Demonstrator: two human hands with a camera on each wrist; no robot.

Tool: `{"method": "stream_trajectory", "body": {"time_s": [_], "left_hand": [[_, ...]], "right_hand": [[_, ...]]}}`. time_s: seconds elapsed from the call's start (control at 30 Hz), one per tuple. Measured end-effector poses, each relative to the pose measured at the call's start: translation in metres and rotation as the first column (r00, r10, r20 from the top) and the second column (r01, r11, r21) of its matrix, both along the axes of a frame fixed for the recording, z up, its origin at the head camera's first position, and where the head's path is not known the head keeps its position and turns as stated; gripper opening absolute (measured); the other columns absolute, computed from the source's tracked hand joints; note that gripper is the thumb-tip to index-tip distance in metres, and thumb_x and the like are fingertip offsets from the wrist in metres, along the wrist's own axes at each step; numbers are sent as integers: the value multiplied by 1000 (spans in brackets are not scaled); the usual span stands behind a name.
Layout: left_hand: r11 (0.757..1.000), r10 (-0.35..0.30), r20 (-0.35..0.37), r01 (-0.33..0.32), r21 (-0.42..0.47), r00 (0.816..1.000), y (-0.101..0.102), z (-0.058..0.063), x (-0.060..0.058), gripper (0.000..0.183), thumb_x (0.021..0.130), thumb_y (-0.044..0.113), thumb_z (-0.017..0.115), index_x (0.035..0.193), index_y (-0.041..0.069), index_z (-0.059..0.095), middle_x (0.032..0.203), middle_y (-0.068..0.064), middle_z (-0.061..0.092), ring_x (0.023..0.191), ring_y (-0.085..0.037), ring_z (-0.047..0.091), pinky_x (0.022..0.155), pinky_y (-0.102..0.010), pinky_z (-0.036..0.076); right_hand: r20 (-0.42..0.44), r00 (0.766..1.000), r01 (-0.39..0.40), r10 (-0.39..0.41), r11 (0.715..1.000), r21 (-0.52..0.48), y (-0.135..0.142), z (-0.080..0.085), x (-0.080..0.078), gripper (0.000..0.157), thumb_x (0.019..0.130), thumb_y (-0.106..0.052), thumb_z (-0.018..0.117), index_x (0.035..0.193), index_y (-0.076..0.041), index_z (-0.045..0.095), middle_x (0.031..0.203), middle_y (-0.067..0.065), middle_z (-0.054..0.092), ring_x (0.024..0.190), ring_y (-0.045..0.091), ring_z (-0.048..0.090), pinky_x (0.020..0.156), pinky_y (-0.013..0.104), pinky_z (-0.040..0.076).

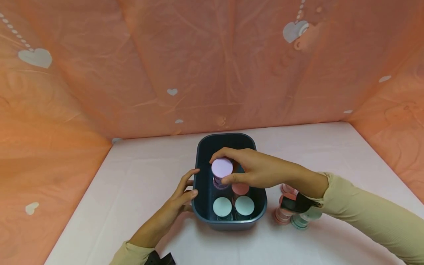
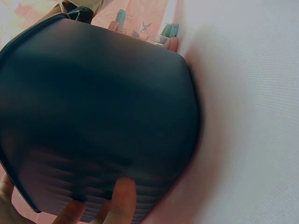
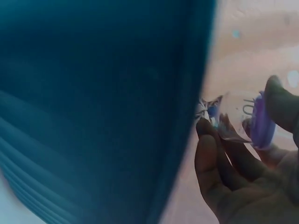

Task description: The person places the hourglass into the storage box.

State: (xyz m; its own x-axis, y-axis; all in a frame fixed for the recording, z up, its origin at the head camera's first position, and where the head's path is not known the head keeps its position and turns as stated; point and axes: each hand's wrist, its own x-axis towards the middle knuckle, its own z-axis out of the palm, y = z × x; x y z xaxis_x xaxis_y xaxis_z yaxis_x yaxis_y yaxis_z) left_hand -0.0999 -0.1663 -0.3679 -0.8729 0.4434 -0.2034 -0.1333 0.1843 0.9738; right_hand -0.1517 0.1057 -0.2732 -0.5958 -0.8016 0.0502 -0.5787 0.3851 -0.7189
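My right hand (image 1: pixel 251 167) reaches into a dark blue rectangular bin (image 1: pixel 207 221). Its thumb and fingers grip a small clear container with a flat purple end (image 1: pixel 222 168). In the right wrist view, that purple end (image 3: pixel 263 121) sits between thumb and fingers, and the bin wall (image 3: pixel 93 112) covers much of the view. On the bin's left side, my left hand (image 1: pixel 179 197) rests its fingertips against the outer wall and rim. The left wrist view shows its fingers (image 2: pixel 124 198) on the ribbed outer wall. Inside stand two white-topped containers, one nearer left (image 1: pixel 222 207), and a pink-topped one (image 1: pixel 240 188).
Right of the bin, under my right forearm, stand several similar clear containers with pink ends (image 1: pixel 282 215) and green ends (image 1: pixel 299 222), partly hidden. A white cloth (image 1: pixel 142 184) covers the table. Orange sheeting with hearts (image 1: pixel 198 66) encloses the back and sides.
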Motion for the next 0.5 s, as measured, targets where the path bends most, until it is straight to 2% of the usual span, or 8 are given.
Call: {"method": "stream_trajectory", "body": {"time_s": [0.23,0.5], "left_hand": [[1000,7,1,-7,-3,1000,1,1,0,58,100,39,40,153,37,18,145,-17,21,124,-37,45,91,-40,47],[1000,9,-4,-9,2,1000,1,0,0,59,100,38,42,153,36,18,146,-17,20,127,-39,42,92,-42,47]], "right_hand": [[0,1000,-12,12,999,48,-6,-15,-1,46,94,-35,68,136,-25,49,121,-7,63,106,9,59,94,39,52],[79,994,-78,69,991,105,-9,-33,-10,45,94,-35,67,134,-26,50,113,-5,62,92,9,62,81,27,52]]}}
